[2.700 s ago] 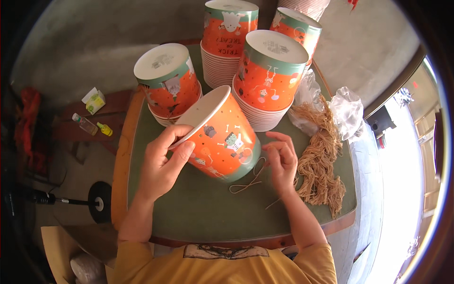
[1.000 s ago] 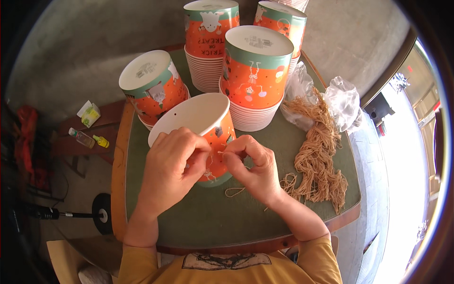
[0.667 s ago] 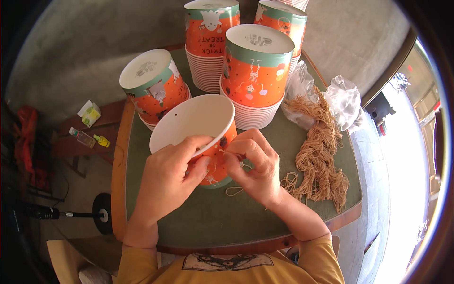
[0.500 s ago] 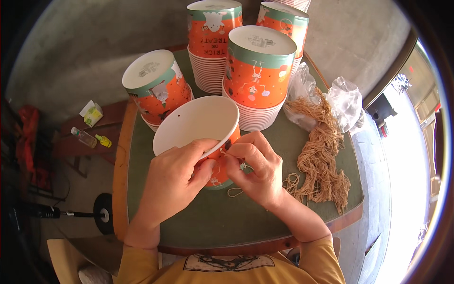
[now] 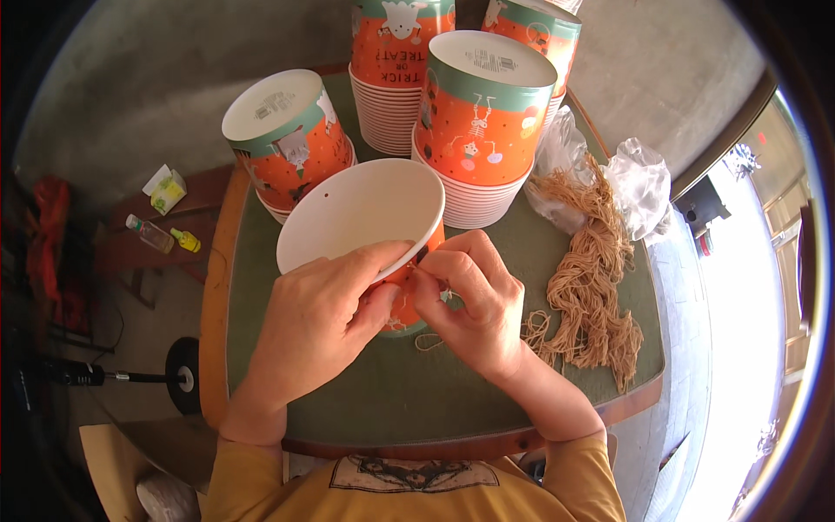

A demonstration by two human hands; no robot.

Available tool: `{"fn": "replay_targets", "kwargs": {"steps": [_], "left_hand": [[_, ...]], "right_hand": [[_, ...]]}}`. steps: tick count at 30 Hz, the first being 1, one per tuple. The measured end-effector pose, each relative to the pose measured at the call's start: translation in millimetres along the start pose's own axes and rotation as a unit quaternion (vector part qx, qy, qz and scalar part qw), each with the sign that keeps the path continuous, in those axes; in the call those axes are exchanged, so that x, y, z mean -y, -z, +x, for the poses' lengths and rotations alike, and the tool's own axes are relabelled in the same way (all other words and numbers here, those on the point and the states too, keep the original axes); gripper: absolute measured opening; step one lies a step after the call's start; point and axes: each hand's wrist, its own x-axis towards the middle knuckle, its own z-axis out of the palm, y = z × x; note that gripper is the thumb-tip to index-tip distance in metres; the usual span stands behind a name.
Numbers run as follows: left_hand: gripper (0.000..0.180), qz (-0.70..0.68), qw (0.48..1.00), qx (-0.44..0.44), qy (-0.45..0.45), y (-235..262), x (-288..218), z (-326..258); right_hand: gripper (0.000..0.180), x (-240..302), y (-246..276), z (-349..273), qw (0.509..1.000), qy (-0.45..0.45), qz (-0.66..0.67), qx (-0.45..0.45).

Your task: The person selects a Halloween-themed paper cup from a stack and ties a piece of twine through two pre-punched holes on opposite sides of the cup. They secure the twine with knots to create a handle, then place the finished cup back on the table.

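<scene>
A paper bucket (image 5: 348, 209), white inside and orange with a green base outside, tilts with its mouth toward the upper left. My left hand (image 5: 326, 317) grips its near right rim, thumb on the outer wall and fingers over the edge. One small hole shows in the far inner wall. Against the outer wall just below the rim, my right hand (image 5: 470, 300) pinches a thin tan cord, its tip mostly hidden by the fingers. A loop of this cord (image 5: 426, 342) lies on the table below the right hand.
Upside-down stacks of matching buckets (image 5: 474, 130) stand along the table's far side. To the right lie a tangled hank of tan cord (image 5: 596, 287) and clear plastic bags (image 5: 639, 183). A bench (image 5: 204, 200) at left holds a bottle (image 5: 150, 233) and a small carton (image 5: 165, 190).
The view has shifted slightly, so the stacks sit higher. My right fingertips have moved a little closer in against the bucket's wall; both grips stay the same.
</scene>
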Motion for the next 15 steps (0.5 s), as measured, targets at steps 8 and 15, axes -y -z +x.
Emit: {"fn": "replay_targets", "kwargs": {"steps": [8, 15], "left_hand": [[0.030, -0.135, 0.985, 0.082, 0.063, 16.5, 0.7, -3.0], [0.012, -0.256, 0.952, 0.123, 0.114, 12.3, 16.0, 2.0]], "right_hand": [[0.023, 2.4, 0.5, -0.8, 0.998, 0.041, -0.041, -0.003], [0.023, 1.9, -2.3, -3.2, 0.996, 0.069, -0.048, 0.008]]}}
